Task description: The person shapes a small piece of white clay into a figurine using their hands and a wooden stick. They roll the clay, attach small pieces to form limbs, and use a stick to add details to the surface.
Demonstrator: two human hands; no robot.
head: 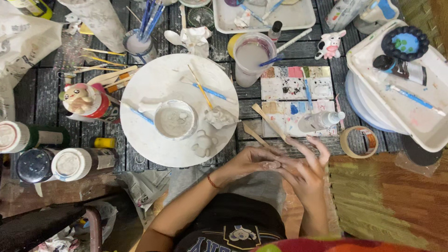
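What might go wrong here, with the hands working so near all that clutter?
The small clay piece pinched between the left hand and right hand may slip or get squashed. An elbow swing might topple the murky water cup. The small spray bottle lies close to the fingertips and may roll.

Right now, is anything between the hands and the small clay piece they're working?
Nothing visible. The left hand and right hand meet directly on the small clay piece, pinched between their fingertips. The wooden sticks lie beyond it, apart.
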